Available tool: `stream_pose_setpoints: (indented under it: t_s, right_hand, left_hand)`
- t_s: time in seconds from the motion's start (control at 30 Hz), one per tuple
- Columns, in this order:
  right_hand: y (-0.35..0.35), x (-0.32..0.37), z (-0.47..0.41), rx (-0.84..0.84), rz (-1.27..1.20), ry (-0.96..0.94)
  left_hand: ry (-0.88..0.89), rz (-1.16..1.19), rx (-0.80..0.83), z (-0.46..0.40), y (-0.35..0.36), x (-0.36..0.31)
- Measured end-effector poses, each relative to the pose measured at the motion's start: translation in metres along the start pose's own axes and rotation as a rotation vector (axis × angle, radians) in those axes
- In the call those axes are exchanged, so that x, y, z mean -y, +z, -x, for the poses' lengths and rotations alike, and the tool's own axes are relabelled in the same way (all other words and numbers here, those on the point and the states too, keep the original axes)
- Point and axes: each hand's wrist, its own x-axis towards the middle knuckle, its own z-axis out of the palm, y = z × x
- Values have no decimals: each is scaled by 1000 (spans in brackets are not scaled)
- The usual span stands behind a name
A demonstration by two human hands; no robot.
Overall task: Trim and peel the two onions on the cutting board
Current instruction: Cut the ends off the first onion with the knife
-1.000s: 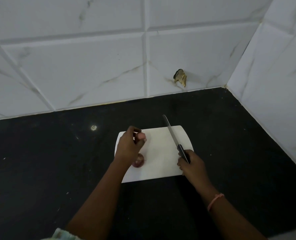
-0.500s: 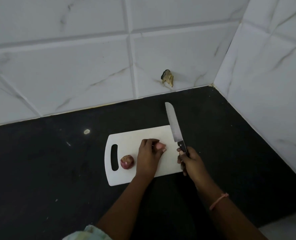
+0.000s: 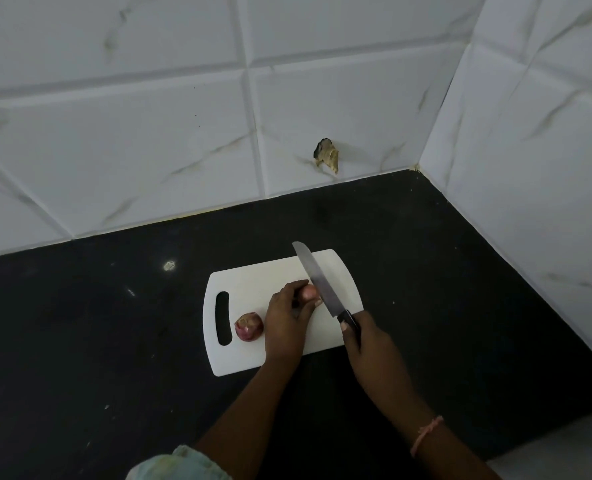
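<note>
On the smooth white cutting board (image 3: 253,358), the left hand (image 3: 287,317) curls around a small onion (image 3: 310,291). The right hand (image 3: 365,341) grips a steel knife (image 3: 317,280), blade against it. A round papery onion (image 3: 248,326) lies loose beside.

The cutting board (image 3: 253,355) looks like smooth white plastic with a matt face, lying on a dark, faintly speckled stone-like counter (image 3: 80,341). The knife (image 3: 317,278) has a dull grey metal blade and a dark handle. The free onion (image 3: 248,326) wears dry, papery purple skin, and the wall tiles (image 3: 149,140) are glossy white with marble veining.
</note>
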Motion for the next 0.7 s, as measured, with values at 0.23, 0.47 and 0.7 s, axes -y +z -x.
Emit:
stream_pose_setpoints:
  t_s: [0.23, 0.47, 0.7]
  right_hand:
    - [2, 10, -6, -2, 150, 8]
    - [-1, 13, -11, 4, 284, 4]
    - [-2, 16, -23, 77, 381, -5]
  left_hand:
    - [2, -1, -6, -1, 2, 2]
    - [5, 8, -3, -3, 2, 4]
    - [-13, 57, 13, -5, 1, 7]
